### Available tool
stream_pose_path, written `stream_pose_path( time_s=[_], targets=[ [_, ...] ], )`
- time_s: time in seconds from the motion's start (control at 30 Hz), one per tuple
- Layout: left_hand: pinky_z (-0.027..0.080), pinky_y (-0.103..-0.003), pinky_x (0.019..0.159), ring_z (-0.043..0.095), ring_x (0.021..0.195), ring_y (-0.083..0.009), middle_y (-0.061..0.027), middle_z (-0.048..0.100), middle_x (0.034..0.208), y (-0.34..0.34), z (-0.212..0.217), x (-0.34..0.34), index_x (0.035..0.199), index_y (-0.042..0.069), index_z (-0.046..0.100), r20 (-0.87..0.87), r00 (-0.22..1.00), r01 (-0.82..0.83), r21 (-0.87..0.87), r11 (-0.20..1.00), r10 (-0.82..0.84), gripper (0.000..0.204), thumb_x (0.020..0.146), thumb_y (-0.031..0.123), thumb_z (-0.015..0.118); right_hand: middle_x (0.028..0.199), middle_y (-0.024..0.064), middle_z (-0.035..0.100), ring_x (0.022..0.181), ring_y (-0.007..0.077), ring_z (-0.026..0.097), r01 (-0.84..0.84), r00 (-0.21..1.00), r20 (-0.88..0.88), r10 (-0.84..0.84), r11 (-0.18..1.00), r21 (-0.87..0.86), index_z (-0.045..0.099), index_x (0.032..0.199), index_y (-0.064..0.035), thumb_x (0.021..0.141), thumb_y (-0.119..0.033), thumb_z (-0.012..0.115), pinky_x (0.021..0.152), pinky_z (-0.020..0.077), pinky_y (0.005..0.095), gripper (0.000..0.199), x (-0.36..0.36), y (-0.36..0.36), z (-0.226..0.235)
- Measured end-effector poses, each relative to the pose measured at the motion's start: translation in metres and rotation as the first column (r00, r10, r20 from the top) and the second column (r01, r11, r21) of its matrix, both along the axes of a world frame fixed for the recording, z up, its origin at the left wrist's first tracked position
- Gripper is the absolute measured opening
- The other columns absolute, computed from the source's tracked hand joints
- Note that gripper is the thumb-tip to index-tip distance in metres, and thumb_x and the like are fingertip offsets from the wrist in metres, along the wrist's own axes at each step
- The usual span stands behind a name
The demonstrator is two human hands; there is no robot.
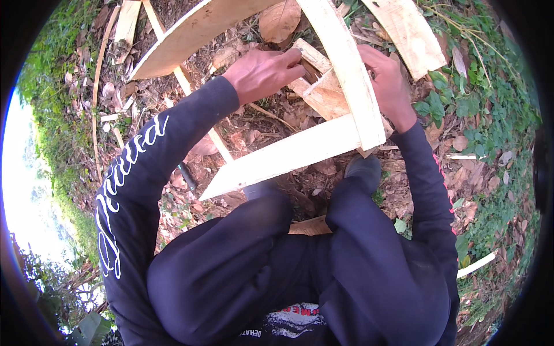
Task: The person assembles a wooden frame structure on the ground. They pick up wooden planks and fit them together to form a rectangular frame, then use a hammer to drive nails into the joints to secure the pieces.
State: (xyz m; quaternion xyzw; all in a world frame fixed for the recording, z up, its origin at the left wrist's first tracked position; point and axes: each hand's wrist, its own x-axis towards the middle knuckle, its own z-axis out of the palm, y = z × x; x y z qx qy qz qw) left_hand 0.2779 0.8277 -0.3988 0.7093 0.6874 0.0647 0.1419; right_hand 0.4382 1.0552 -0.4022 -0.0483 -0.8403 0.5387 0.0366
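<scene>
Above the person's feet stands a pale wooden frame (340, 63). One of its boards runs down from the upper edge of the view and meets a lower board (283, 155) at a corner near the right wrist; the lower board slants from there toward the left, ending in a pointed tip above the left knee. Inside this corner sit some small wooden pieces (330, 99), set at angles to each other, partly behind the first board.

The left hand (259, 75) is at the left side of these pieces, palm down, its fingers curled and nearly closed, fingertips against or just beside the wood; whether anything is pinched between them cannot be told. The right hand (389, 83) is on the other side of the frame, its fingers bent and mostly hidden by the board, so its grip cannot be told either.

A wide board (196, 37) arches across the upper left, over a thin wooden strip (183, 81) that reaches down to the lower board. Another board (407, 37) lies at the upper right. A shoe (363, 167) shows just below the frame's corner. Around all this, the ground (248, 135) is covered with brown leaves, with green plants (470, 104) to the right.
</scene>
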Motion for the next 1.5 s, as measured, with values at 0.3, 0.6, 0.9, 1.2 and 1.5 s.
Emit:
stream_pose_path(
  time_s=[0.3, 0.6, 0.9, 1.2, 1.5],
  targets=[
    [0.056, -0.033, 0.062, 0.065, 0.077, -0.0164, -0.0098, 0.059, 0.099, -0.001, 0.026, 0.01, 0.103, 0.0, 0.053, 0.344, 0.868, -0.396, 0.045, 0.917, 0.358, 0.009, 0.094, 0.002, 0.051, 0.117, 0.0126, 0.066, 0.111, 0.0184, 0.061, 0.283, 0.959, 0.129, -0.252, 0.872, -0.399, 0.061, 0.121, 0.0042, 0.093, -0.005, 0.057, 0.1, 0.0447, 0.0311, 0.03, 0.089, 0.015, 0.035],
    [0.047, -0.019, 0.059, 0.069, 0.087, -0.0132, -0.013, 0.067, 0.104, -0.002, 0.109, 0.032, 0.098, 0.0, 0.052, 0.82, 0.218, -0.645, -0.287, 0.708, 0.53, 0.014, 0.103, 0.012, 0.046, 0.123, 0.0112, 0.064, 0.116, 0.018, 0.059, 0.147, 0.985, 0.004, -0.174, 0.818, -0.557, 0.061, 0.125, -0.0004, 0.088, -0.013, 0.07, 0.104, 0.0426, 0.0325, 0.041, 0.105, -0.03, 0.049],
    [0.046, -0.019, 0.06, 0.068, 0.09, -0.0143, -0.0117, 0.068, 0.105, 0.016, 0.157, 0.074, 0.103, 0.002, 0.053, 0.81, 0.212, -0.673, -0.285, 0.683, 0.547, 0.015, 0.103, 0.016, 0.047, 0.112, 0.0087, 0.066, 0.105, 0.0127, 0.061, 0.115, 0.984, -0.031, -0.173, 0.766, -0.633, 0.06, 0.125, -0.0019, 0.089, -0.007, 0.069, 0.094, 0.0489, 0.0292, 0.038, 0.103, -0.029, 0.047],
    [0.049, -0.02, 0.065, 0.068, 0.095, -0.0141, -0.0121, 0.069, 0.105, 0.035, 0.159, 0.114, 0.105, 0.0, 0.056, 0.811, 0.279, -0.569, -0.292, 0.769, 0.514, 0.015, 0.103, 0.013, 0.049, 0.113, 0.0078, 0.068, 0.104, 0.0128, 0.064, 0.086, 0.981, -0.068, -0.181, 0.723, -0.685, 0.064, 0.122, -0.0011, 0.089, -0.007, 0.069, 0.093, 0.0506, 0.0283, 0.034, 0.104, -0.029, 0.037],
    [0.054, -0.023, 0.066, 0.069, 0.091, -0.0131, -0.0105, 0.071, 0.101, 0.049, 0.153, 0.128, 0.104, -0.004, 0.059, 0.775, 0.382, -0.571, -0.229, 0.788, 0.503, 0.015, 0.1, 0.01, 0.053, 0.106, 0.0112, 0.071, 0.101, 0.0142, 0.065, 0.113, 0.962, -0.104, -0.251, 0.718, -0.686, 0.066, 0.12, 0.0007, 0.088, -0.013, 0.072, 0.092, 0.0513, 0.0285, 0.035, 0.103, -0.032, 0.03]
  ],
)
